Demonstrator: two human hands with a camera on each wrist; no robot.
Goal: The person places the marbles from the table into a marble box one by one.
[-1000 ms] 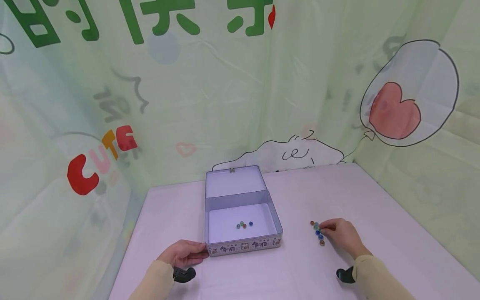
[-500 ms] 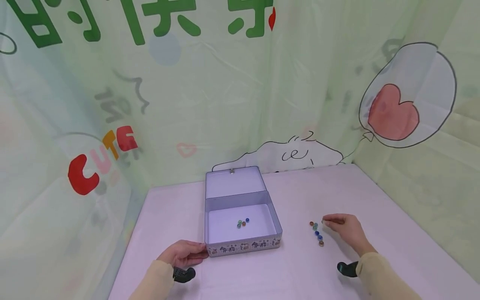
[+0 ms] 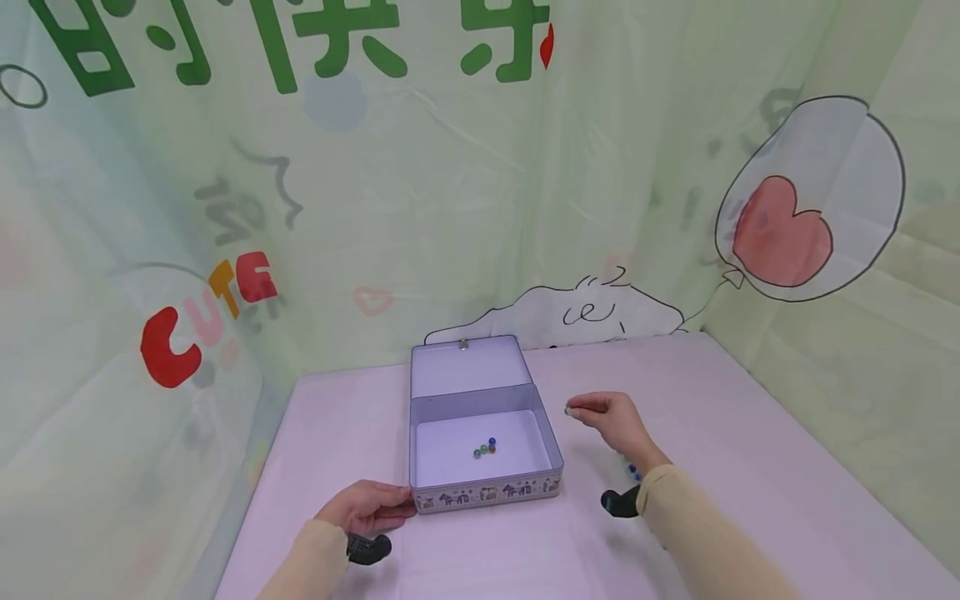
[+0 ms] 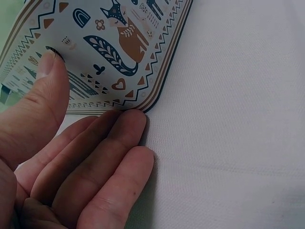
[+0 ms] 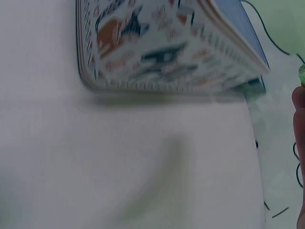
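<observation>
An open tin box (image 3: 487,492) with animal prints on its sides stands on the table, its hinged lid (image 3: 471,367) tipped back. Several small glass marbles (image 3: 483,450) lie inside. My left hand (image 3: 369,505) touches the box's front left corner; in the left wrist view the thumb rests on the printed side and the straight fingers (image 4: 126,126) meet the lower edge. Up in the air right of the box, my right hand (image 3: 617,421) pinches a greenish marble (image 5: 302,74) between thumb and fingertips. More loose marbles (image 3: 634,472) on the table are partly hidden behind the right wrist.
The pale tablecloth (image 3: 330,433) spreads around the box on all sides. A printed curtain (image 3: 450,208) hangs behind the table and along its sides. Each wrist carries a black device (image 3: 367,550).
My right hand has picked a marble from the row on the table, lifted it and moved left toward the box. The marbles inside have rolled closer together. My left hand has stayed put.
</observation>
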